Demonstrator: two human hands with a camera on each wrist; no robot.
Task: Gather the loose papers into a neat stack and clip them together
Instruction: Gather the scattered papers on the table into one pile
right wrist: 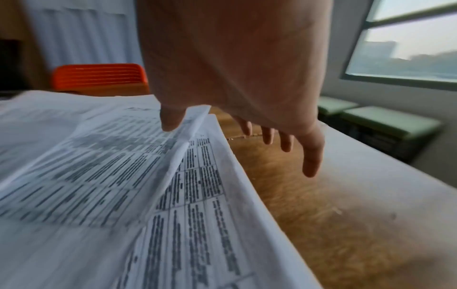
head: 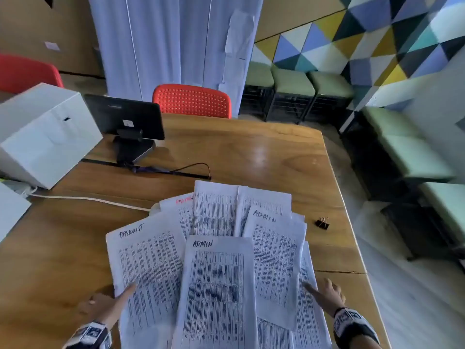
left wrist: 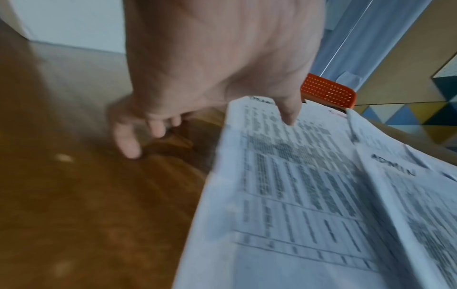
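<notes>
Several printed sheets lie fanned out and overlapping on the wooden table; two are marked "ADMIN" by hand. My left hand is at the fan's left edge, thumb resting on the leftmost sheet and fingers touching the table beside it. My right hand is at the right edge, thumb on the rightmost sheet and fingers spread down toward the wood. Neither hand grips anything. A black binder clip lies on the table right of the papers, beyond my right hand.
A white box and a dark tablet on a stand stand at the back left, with a white cable and a black cable running toward the papers. A red chair faces the far edge. The table's right edge is close to the clip.
</notes>
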